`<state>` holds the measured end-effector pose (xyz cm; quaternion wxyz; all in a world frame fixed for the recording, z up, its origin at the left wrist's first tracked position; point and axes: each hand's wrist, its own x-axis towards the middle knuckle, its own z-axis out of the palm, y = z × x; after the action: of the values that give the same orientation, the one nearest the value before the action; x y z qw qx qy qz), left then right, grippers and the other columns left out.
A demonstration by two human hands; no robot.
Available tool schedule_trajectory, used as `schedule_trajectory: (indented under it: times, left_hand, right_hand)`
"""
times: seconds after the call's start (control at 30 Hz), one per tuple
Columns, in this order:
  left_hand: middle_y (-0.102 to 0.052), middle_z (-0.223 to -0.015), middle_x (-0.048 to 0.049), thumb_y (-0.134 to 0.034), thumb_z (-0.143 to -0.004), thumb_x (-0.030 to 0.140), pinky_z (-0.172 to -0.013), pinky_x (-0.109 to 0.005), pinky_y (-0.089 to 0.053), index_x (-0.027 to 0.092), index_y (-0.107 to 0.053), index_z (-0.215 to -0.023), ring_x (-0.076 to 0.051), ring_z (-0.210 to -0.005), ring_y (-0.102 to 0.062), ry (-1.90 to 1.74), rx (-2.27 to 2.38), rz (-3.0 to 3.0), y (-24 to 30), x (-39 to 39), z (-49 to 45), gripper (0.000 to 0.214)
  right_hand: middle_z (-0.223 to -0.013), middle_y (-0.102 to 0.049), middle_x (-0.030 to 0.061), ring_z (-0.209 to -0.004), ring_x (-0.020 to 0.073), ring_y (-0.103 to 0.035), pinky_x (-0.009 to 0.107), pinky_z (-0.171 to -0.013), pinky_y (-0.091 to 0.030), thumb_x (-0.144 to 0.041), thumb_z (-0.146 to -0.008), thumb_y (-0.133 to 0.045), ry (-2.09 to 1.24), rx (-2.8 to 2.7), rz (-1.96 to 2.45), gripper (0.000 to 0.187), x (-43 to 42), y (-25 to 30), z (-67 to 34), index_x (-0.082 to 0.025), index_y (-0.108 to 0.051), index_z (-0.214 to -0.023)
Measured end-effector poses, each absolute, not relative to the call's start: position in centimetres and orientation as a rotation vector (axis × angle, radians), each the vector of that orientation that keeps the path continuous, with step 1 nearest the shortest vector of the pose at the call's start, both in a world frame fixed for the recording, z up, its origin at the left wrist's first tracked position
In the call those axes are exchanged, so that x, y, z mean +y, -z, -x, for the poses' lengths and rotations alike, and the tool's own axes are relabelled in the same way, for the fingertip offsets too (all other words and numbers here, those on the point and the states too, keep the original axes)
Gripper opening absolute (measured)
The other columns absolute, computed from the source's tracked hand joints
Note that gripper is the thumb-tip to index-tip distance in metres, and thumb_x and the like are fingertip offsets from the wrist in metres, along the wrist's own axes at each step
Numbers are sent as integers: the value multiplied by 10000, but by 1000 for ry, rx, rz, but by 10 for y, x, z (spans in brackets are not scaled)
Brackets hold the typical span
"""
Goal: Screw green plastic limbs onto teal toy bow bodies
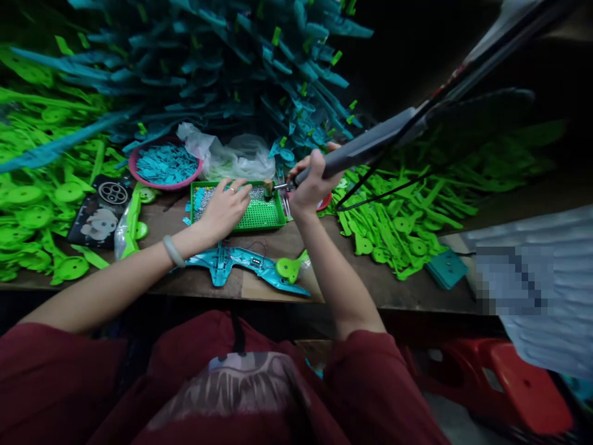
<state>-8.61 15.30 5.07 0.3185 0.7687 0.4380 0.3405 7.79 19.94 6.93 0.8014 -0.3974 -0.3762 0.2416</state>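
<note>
My right hand point(308, 185) is wrapped round a grey electric screwdriver point(365, 145), tilted so that its bit points left over the green tray point(283, 216). A small brass-coloured cylinder point(268, 189) is at the bit's tip. My left hand point(225, 210) rests over the tray's left part, fingers stretched out above many small metal screws point(207, 199). Whether its fingertips touch any screw is hidden. In front of the tray lies a blue plastic shell point(250, 262) with thin wires, and a lime-green round-ended part point(290, 268) sits at its right end.
A pink basin point(139, 176) of blue pieces and a clear plastic bag point(245, 157) stand behind. Lime-green parts point(393, 216) are heaped at both sides, blue parts point(208, 74) at the back. A dark phone point(99, 213) lies left; a red stool point(528, 383) stands right.
</note>
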Motion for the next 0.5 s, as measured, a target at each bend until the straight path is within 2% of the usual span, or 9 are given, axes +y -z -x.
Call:
schedule_trajectory:
  times: [0.07, 0.2, 0.3, 0.4, 0.5]
  left_hand:
    - [-610, -1368, -84, -516, -839, 25, -1181, -494, -192, 187, -713, -928, -252, -1394, -412, -682, 1019, -2274, -46, 144, 106, 270]
    - [-489, -1500, -50, -511, -866, 45, -1152, -438, -283, 230, -694, -1029, -228, -1424, -385, -143, 666, -2753, -29, 138, 140, 307]
    - [-438, -1538, -34, -508, -851, 57, -1148, -441, -297, 242, -689, -998, -236, -1435, -368, -52, 525, -2798, -16, 148, 150, 298]
    - [-562, -1414, -44, -449, -824, 53, -1076, -442, -380, 249, -688, -940, -249, -1369, -452, -5, 434, -2769, -14, 152, 155, 330]
    - [-685, -1057, -105, -375, -838, 89, -813, -425, -489, 249, -677, -884, -274, -1047, -634, -30, 609, -2789, -22, 138, 162, 345]
  right_hand:
    - [-596, -437, -115, -458, 79, -506, 231, -493, -452, -404, -866, -553, -532, -899, 927, 245, 191, -57, -102, -255, -476, -1045]
    - [-613, -531, -108, -484, 90, -542, 245, -524, -474, -365, -816, -646, -501, -1050, 1025, 280, 158, -42, -150, -253, -518, -1040]
    - [-629, -550, -99, -488, 98, -543, 249, -528, -473, -315, -810, -654, -474, -1079, 1104, 286, 132, -40, -181, -254, -525, -1059]
    - [-772, -605, -44, -644, 136, -619, 314, -668, -538, -322, -789, -678, -407, -1078, 1328, 325, 100, -40, -201, -246, -535, -1071]
    - [-1014, -616, 59, -913, 204, -640, 399, -826, -539, -358, -802, -681, -125, -1046, 1583, 396, 53, -32, -201, -230, -525, -1142]
